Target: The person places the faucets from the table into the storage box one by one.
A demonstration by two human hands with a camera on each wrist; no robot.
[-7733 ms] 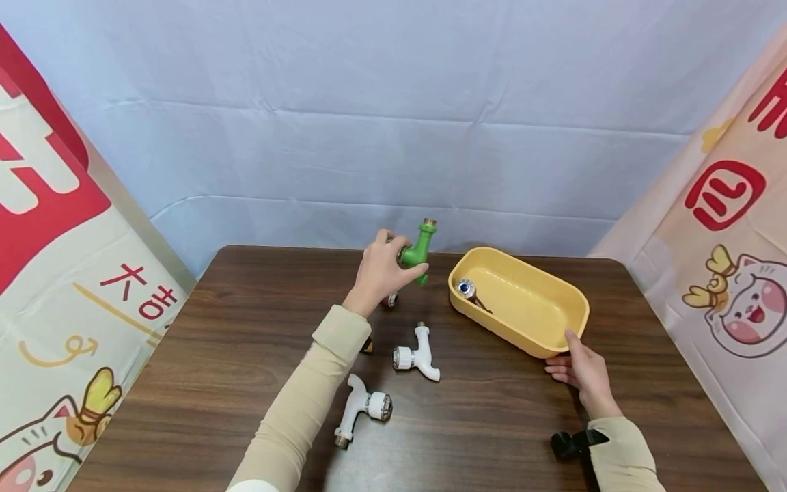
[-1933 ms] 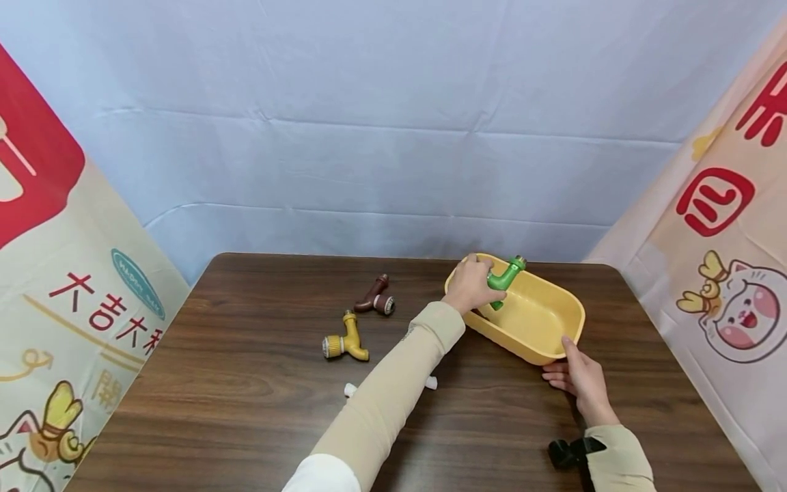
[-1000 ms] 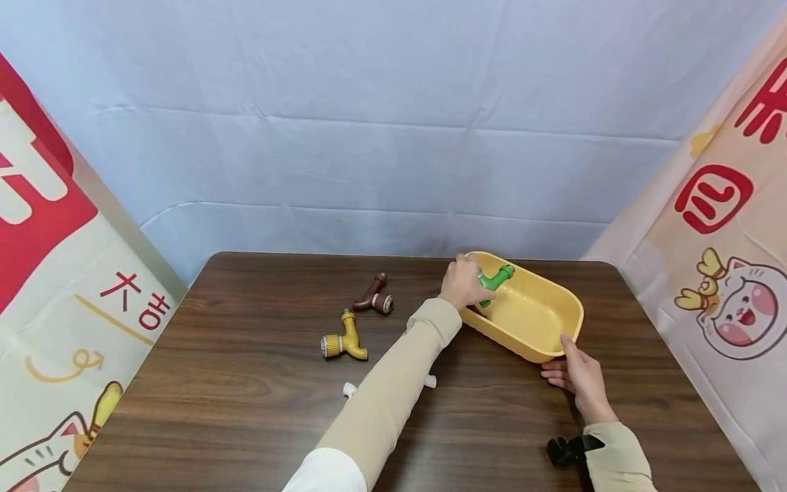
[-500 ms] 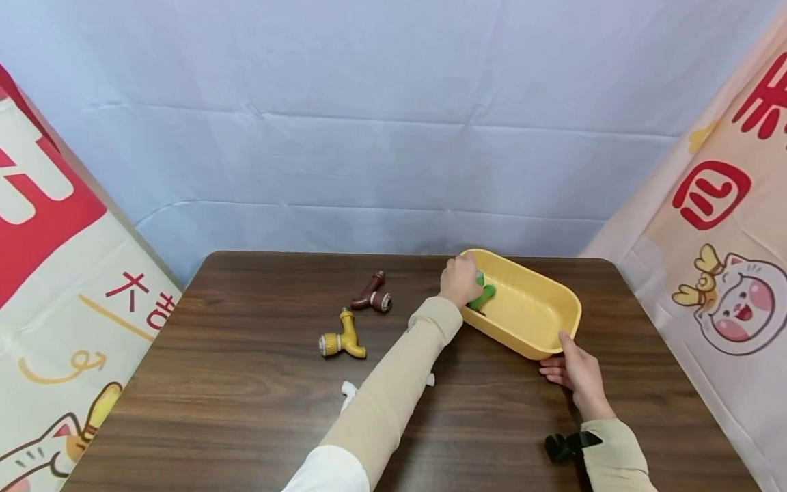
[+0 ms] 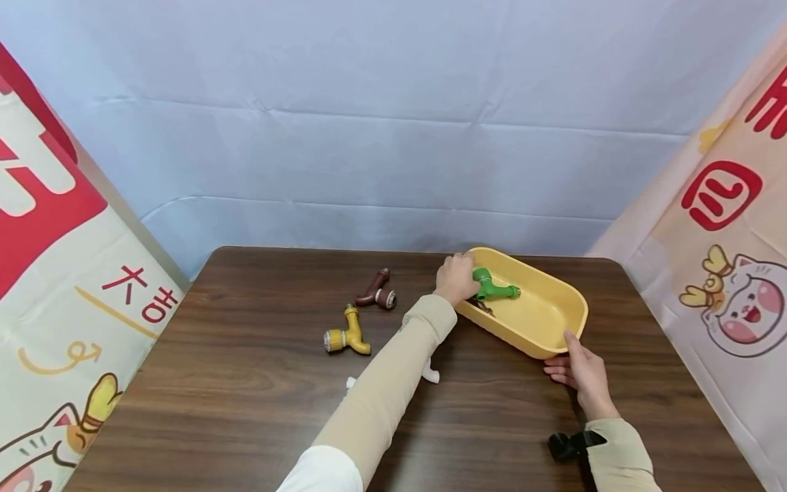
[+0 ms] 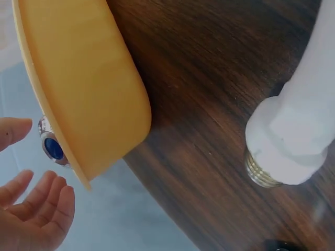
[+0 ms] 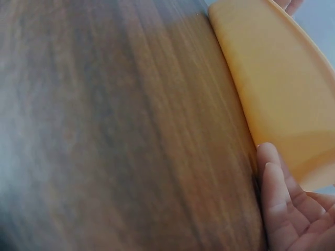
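A green tap lies in the left end of the yellow basin, beside a dark tap part that is mostly hidden. My left hand is at that end of the basin. In the left wrist view, this hand has its fingers and thumb spread apart, nothing between them, close to a chrome knob with a blue cap that shows past the rim. My right hand holds the basin's near right corner, thumb on the rim. Its fingers lie against the outer wall.
A brown tap and a yellow tap lie on the wooden table, left of the basin. Two white taps are mostly covered by the left sleeve; one white spout shows. A grey-blue cloth hangs behind.
My left hand has carried the green tap from above the table into the basin, lowered it and let go. My right hand stays at the basin's corner.
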